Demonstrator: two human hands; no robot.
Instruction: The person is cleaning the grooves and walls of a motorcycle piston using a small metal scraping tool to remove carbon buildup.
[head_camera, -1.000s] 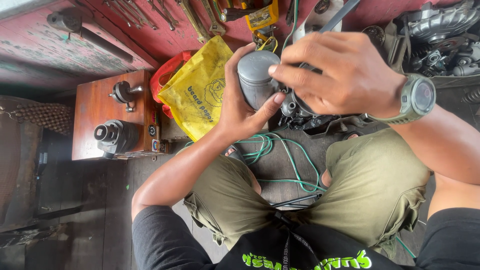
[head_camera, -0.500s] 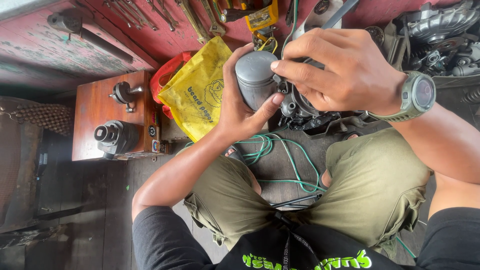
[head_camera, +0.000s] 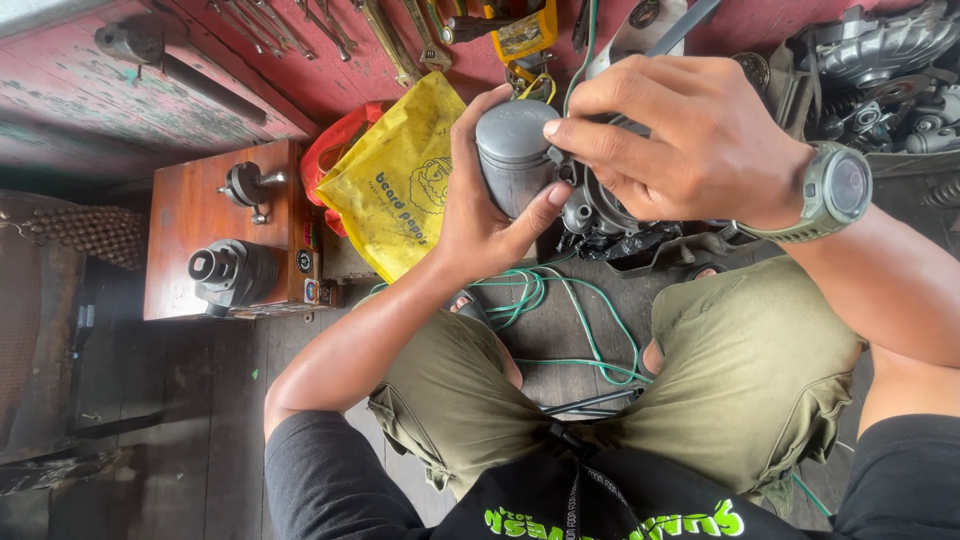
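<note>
Grey metal cylindrical piston (head_camera: 512, 150), clamped in left hand (head_camera: 480, 215), right hand (head_camera: 690, 140) gripping its side beside dark engine part (head_camera: 600, 205); yellow plastic bag (head_camera: 400, 185) just left of piston.

Behind the right hand (head_camera: 700, 140), mostly hidden: the dark engine part (head_camera: 600, 215) mated to the grey piston (head_camera: 515, 155). Piston's far side covered by the left hand (head_camera: 480, 215). Above the piston, wrenches (head_camera: 400, 35) cut off by the top edge. Right of it, engine casings (head_camera: 880, 60) cropped at the corner.
</note>
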